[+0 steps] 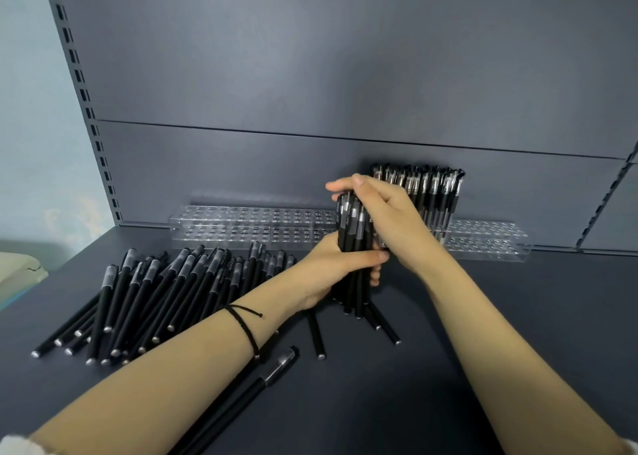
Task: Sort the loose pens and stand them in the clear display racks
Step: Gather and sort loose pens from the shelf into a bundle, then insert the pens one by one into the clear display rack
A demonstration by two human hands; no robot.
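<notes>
Dark shelf deck (518, 316), head view. Positions are given by clock face, taken from the hands at centre.

Clear display racks (248, 225) run along the back edge from 10 to 2 o'clock. The stretch at 10–11 o'clock has its holes bare, as does the end at 2–3 o'clock.

Pile of loose pens (155, 296) at 9 o'clock, lying flat and roughly parallel. It is large and unsorted.

Stood pens (426, 192) at 1 o'clock, one dense upright block in the rack, the only filled section visible.

Bundle of pens (355, 244) at centre, upright, lower ends close to the deck; I cannot tell if they touch it.

Left hand (328, 271): fingers and thumb wrapped round the bundle's lower half. Right hand (390, 220): fingers curled over the cap ends and clamped on the top.

Stray pens (276, 373) lie flat at 6–7 o'clock.

Cord bracelet (245, 330) on the left wrist.

Judgement: early stage. One block is racked, most holes and most pens remain, and the bundle looks to be squared up for racking.
</notes>
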